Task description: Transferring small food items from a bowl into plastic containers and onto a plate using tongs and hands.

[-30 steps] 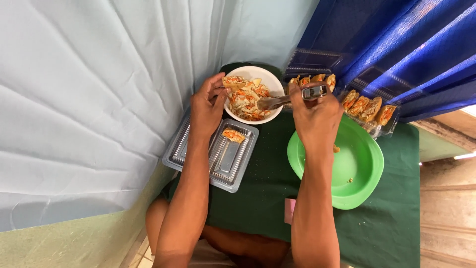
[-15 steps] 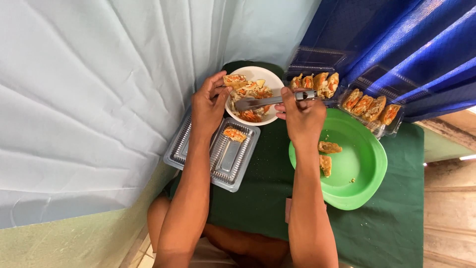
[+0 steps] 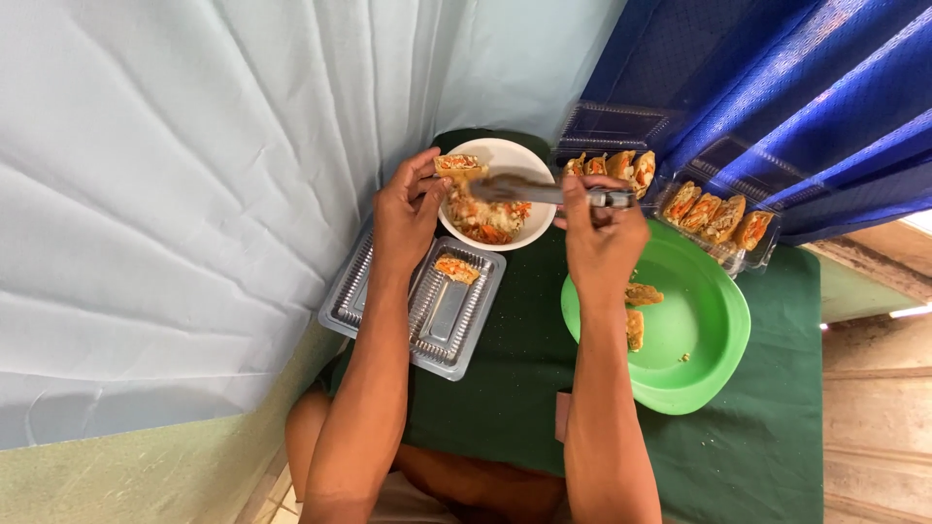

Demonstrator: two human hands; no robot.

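Filling is in progress. Directly above the white bowl (image 3: 495, 199), which carries the shredded orange-and-pale filling, the left hand (image 3: 408, 209) pinches a small filled pastry piece (image 3: 456, 165) at the bowl's far-left rim, while the right hand (image 3: 602, 233) is closed around a metal spoon (image 3: 529, 190) whose tip reaches over the bowl toward that piece. Judged complete: one filled piece (image 3: 456, 269) lies in the clear plastic tray (image 3: 427, 311) just below-left of the bowl, and two rows of filled pieces sit in a clear container (image 3: 714, 218) to the bowl's right. Judged outstanding: the tray is largely unfilled, two pieces rest on the green plate (image 3: 699, 340) below-right of the bowl, and filling remains in the bowl. The desk (image 3: 757, 456) beneath the bowl is covered in dark green cloth. Pale blue fabric (image 3: 194, 194) hangs left of the bowl, deep blue fabric (image 3: 777, 87) upper right.
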